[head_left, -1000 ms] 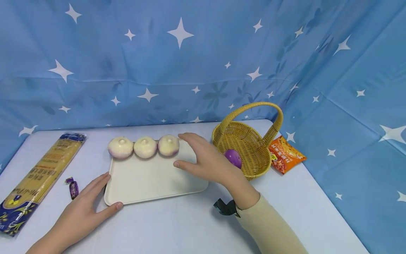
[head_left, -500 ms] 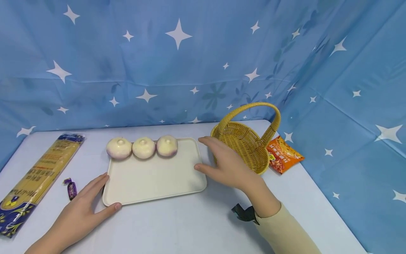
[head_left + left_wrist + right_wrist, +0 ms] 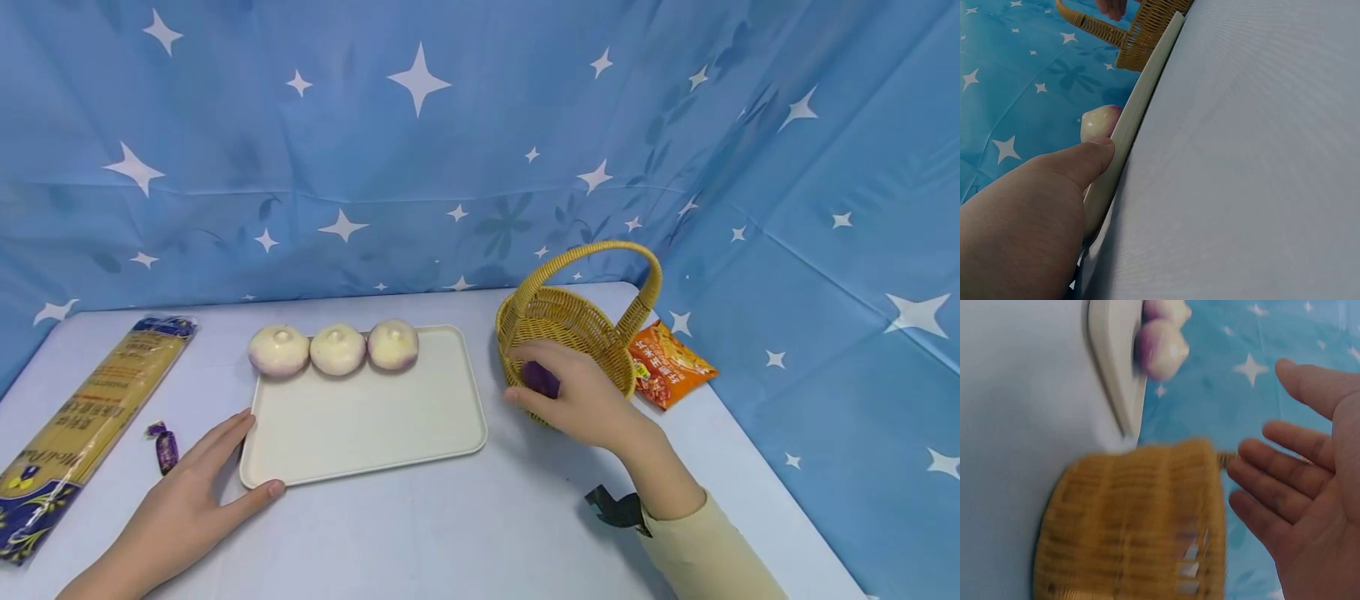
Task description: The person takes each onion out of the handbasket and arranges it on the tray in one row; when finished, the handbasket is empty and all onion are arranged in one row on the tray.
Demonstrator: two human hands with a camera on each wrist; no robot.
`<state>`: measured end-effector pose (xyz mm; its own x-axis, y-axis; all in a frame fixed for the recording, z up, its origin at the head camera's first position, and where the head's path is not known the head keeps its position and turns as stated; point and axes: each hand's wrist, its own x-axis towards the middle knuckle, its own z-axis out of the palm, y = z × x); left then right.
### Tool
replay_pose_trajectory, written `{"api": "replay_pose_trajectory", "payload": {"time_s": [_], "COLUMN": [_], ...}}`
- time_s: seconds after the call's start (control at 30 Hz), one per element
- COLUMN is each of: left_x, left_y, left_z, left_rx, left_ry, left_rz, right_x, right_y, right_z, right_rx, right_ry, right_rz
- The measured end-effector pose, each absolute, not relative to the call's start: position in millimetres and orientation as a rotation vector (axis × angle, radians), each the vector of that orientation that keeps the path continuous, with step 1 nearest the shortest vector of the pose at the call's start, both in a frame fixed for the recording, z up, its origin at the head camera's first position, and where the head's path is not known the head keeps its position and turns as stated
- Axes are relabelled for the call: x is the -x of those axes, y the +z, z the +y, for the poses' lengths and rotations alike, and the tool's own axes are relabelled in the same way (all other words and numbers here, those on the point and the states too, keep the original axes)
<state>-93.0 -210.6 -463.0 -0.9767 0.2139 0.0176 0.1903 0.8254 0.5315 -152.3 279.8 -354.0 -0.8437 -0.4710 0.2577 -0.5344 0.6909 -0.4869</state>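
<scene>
My left hand [image 3: 180,508] rests at the near left corner of the white tray [image 3: 367,425], its thumb on the rim and its fingers along the left side. Three white-and-purple turnips, the left [image 3: 278,350], middle [image 3: 337,348] and right [image 3: 393,344], sit in a row along the tray's far edge. Over the near side of the wicker basket [image 3: 577,308] hovers my right hand [image 3: 592,400], fingers extended and thumb apart. Just behind that hand, a smooth purple round thing [image 3: 540,379] lies in the basket, partly hidden. The right wrist view shows the palm [image 3: 1316,544] holding nothing.
A long pack of noodles [image 3: 97,417] lies at the left, with a purple-wrapped candy [image 3: 167,452] beside it. An orange snack bag [image 3: 670,367] lies right of the basket. Blue star-patterned curtain [image 3: 337,125] borders the table's back and right.
My right hand has moved right, from over the tray to over the basket. The left hand stays on the tray corner, and the turnips keep their places.
</scene>
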Motion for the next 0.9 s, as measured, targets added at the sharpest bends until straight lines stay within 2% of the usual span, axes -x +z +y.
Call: {"api": "replay_pose_trajectory", "payload": {"time_s": [0.43,0.9], "left_x": [91.4,93.4], "left_y": [-466.0,-463.2], "left_z": [-208.8,-210.1], "left_rx": [-0.340,-0.325], "left_ry": [0.875,0.838], "left_rz": [2.971,2.962], "right_x": [173.7,176.5], "right_y": [-367.1,-348.8], "right_z": [316.1,360.6], "right_rx": [-0.839,-0.535], "right_ry": [0.824,0.776], "right_rz": [-2.849,-3.148]}}
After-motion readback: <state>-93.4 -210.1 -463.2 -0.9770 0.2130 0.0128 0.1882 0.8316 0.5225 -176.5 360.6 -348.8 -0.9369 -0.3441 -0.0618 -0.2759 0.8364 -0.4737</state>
